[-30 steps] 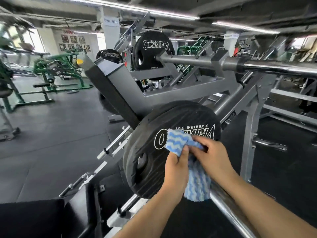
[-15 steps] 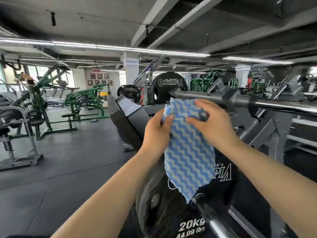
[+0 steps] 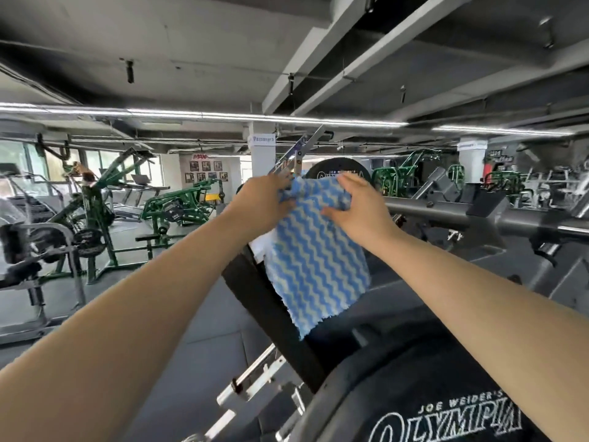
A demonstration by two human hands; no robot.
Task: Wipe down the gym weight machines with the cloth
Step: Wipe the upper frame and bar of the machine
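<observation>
We see a grey weight machine (image 3: 446,215) filling the middle and right of the view, its horizontal bar running off to the right. Below that bar, at the bottom right, lies a black weight plate (image 3: 430,409) lettered OLYMPIA. A second black plate (image 3: 342,167) stands behind the bar's left end, partly hidden. Well to the left of the grey machine, across the dark floor, stand green machines (image 3: 178,205). Held up in front of the bar's left end is the blue and white zigzag cloth (image 3: 315,260), hanging down spread. Our left hand (image 3: 264,199) grips its top left corner with curled fingers. Our right hand (image 3: 357,205) pinches the top right edge, thumb on the near side.
</observation>
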